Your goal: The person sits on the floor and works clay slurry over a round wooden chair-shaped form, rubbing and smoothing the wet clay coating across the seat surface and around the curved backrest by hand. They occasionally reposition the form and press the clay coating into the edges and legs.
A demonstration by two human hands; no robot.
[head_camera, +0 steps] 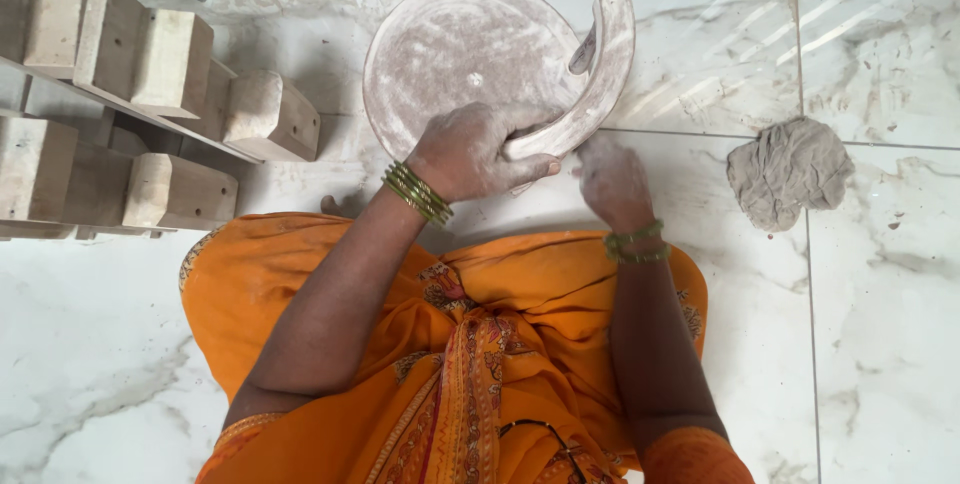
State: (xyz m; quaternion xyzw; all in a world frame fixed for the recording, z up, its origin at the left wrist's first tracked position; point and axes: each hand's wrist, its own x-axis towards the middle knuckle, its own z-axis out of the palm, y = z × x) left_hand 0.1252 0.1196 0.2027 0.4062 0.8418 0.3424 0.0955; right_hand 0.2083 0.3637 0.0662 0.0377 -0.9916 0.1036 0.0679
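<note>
Left hand (470, 152) fingers grip 1 curved piece (600, 74) over 1 round board (460, 54); right hand (612, 182) fingers' state unclear.

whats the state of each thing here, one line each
left hand: closed on the curved piece, dusty
right hand: low beside the disc, grip unclear
curved piece: lifted, tilted over the disc
round disc: flat on the floor, dusted white
clay lump: crumpled, lying apart on the tiles
wooden blocks: stacked at left

orange sari (470, 344) - patterned border | green bangles (418, 192) | white-veined marble floor (880, 344)
</note>
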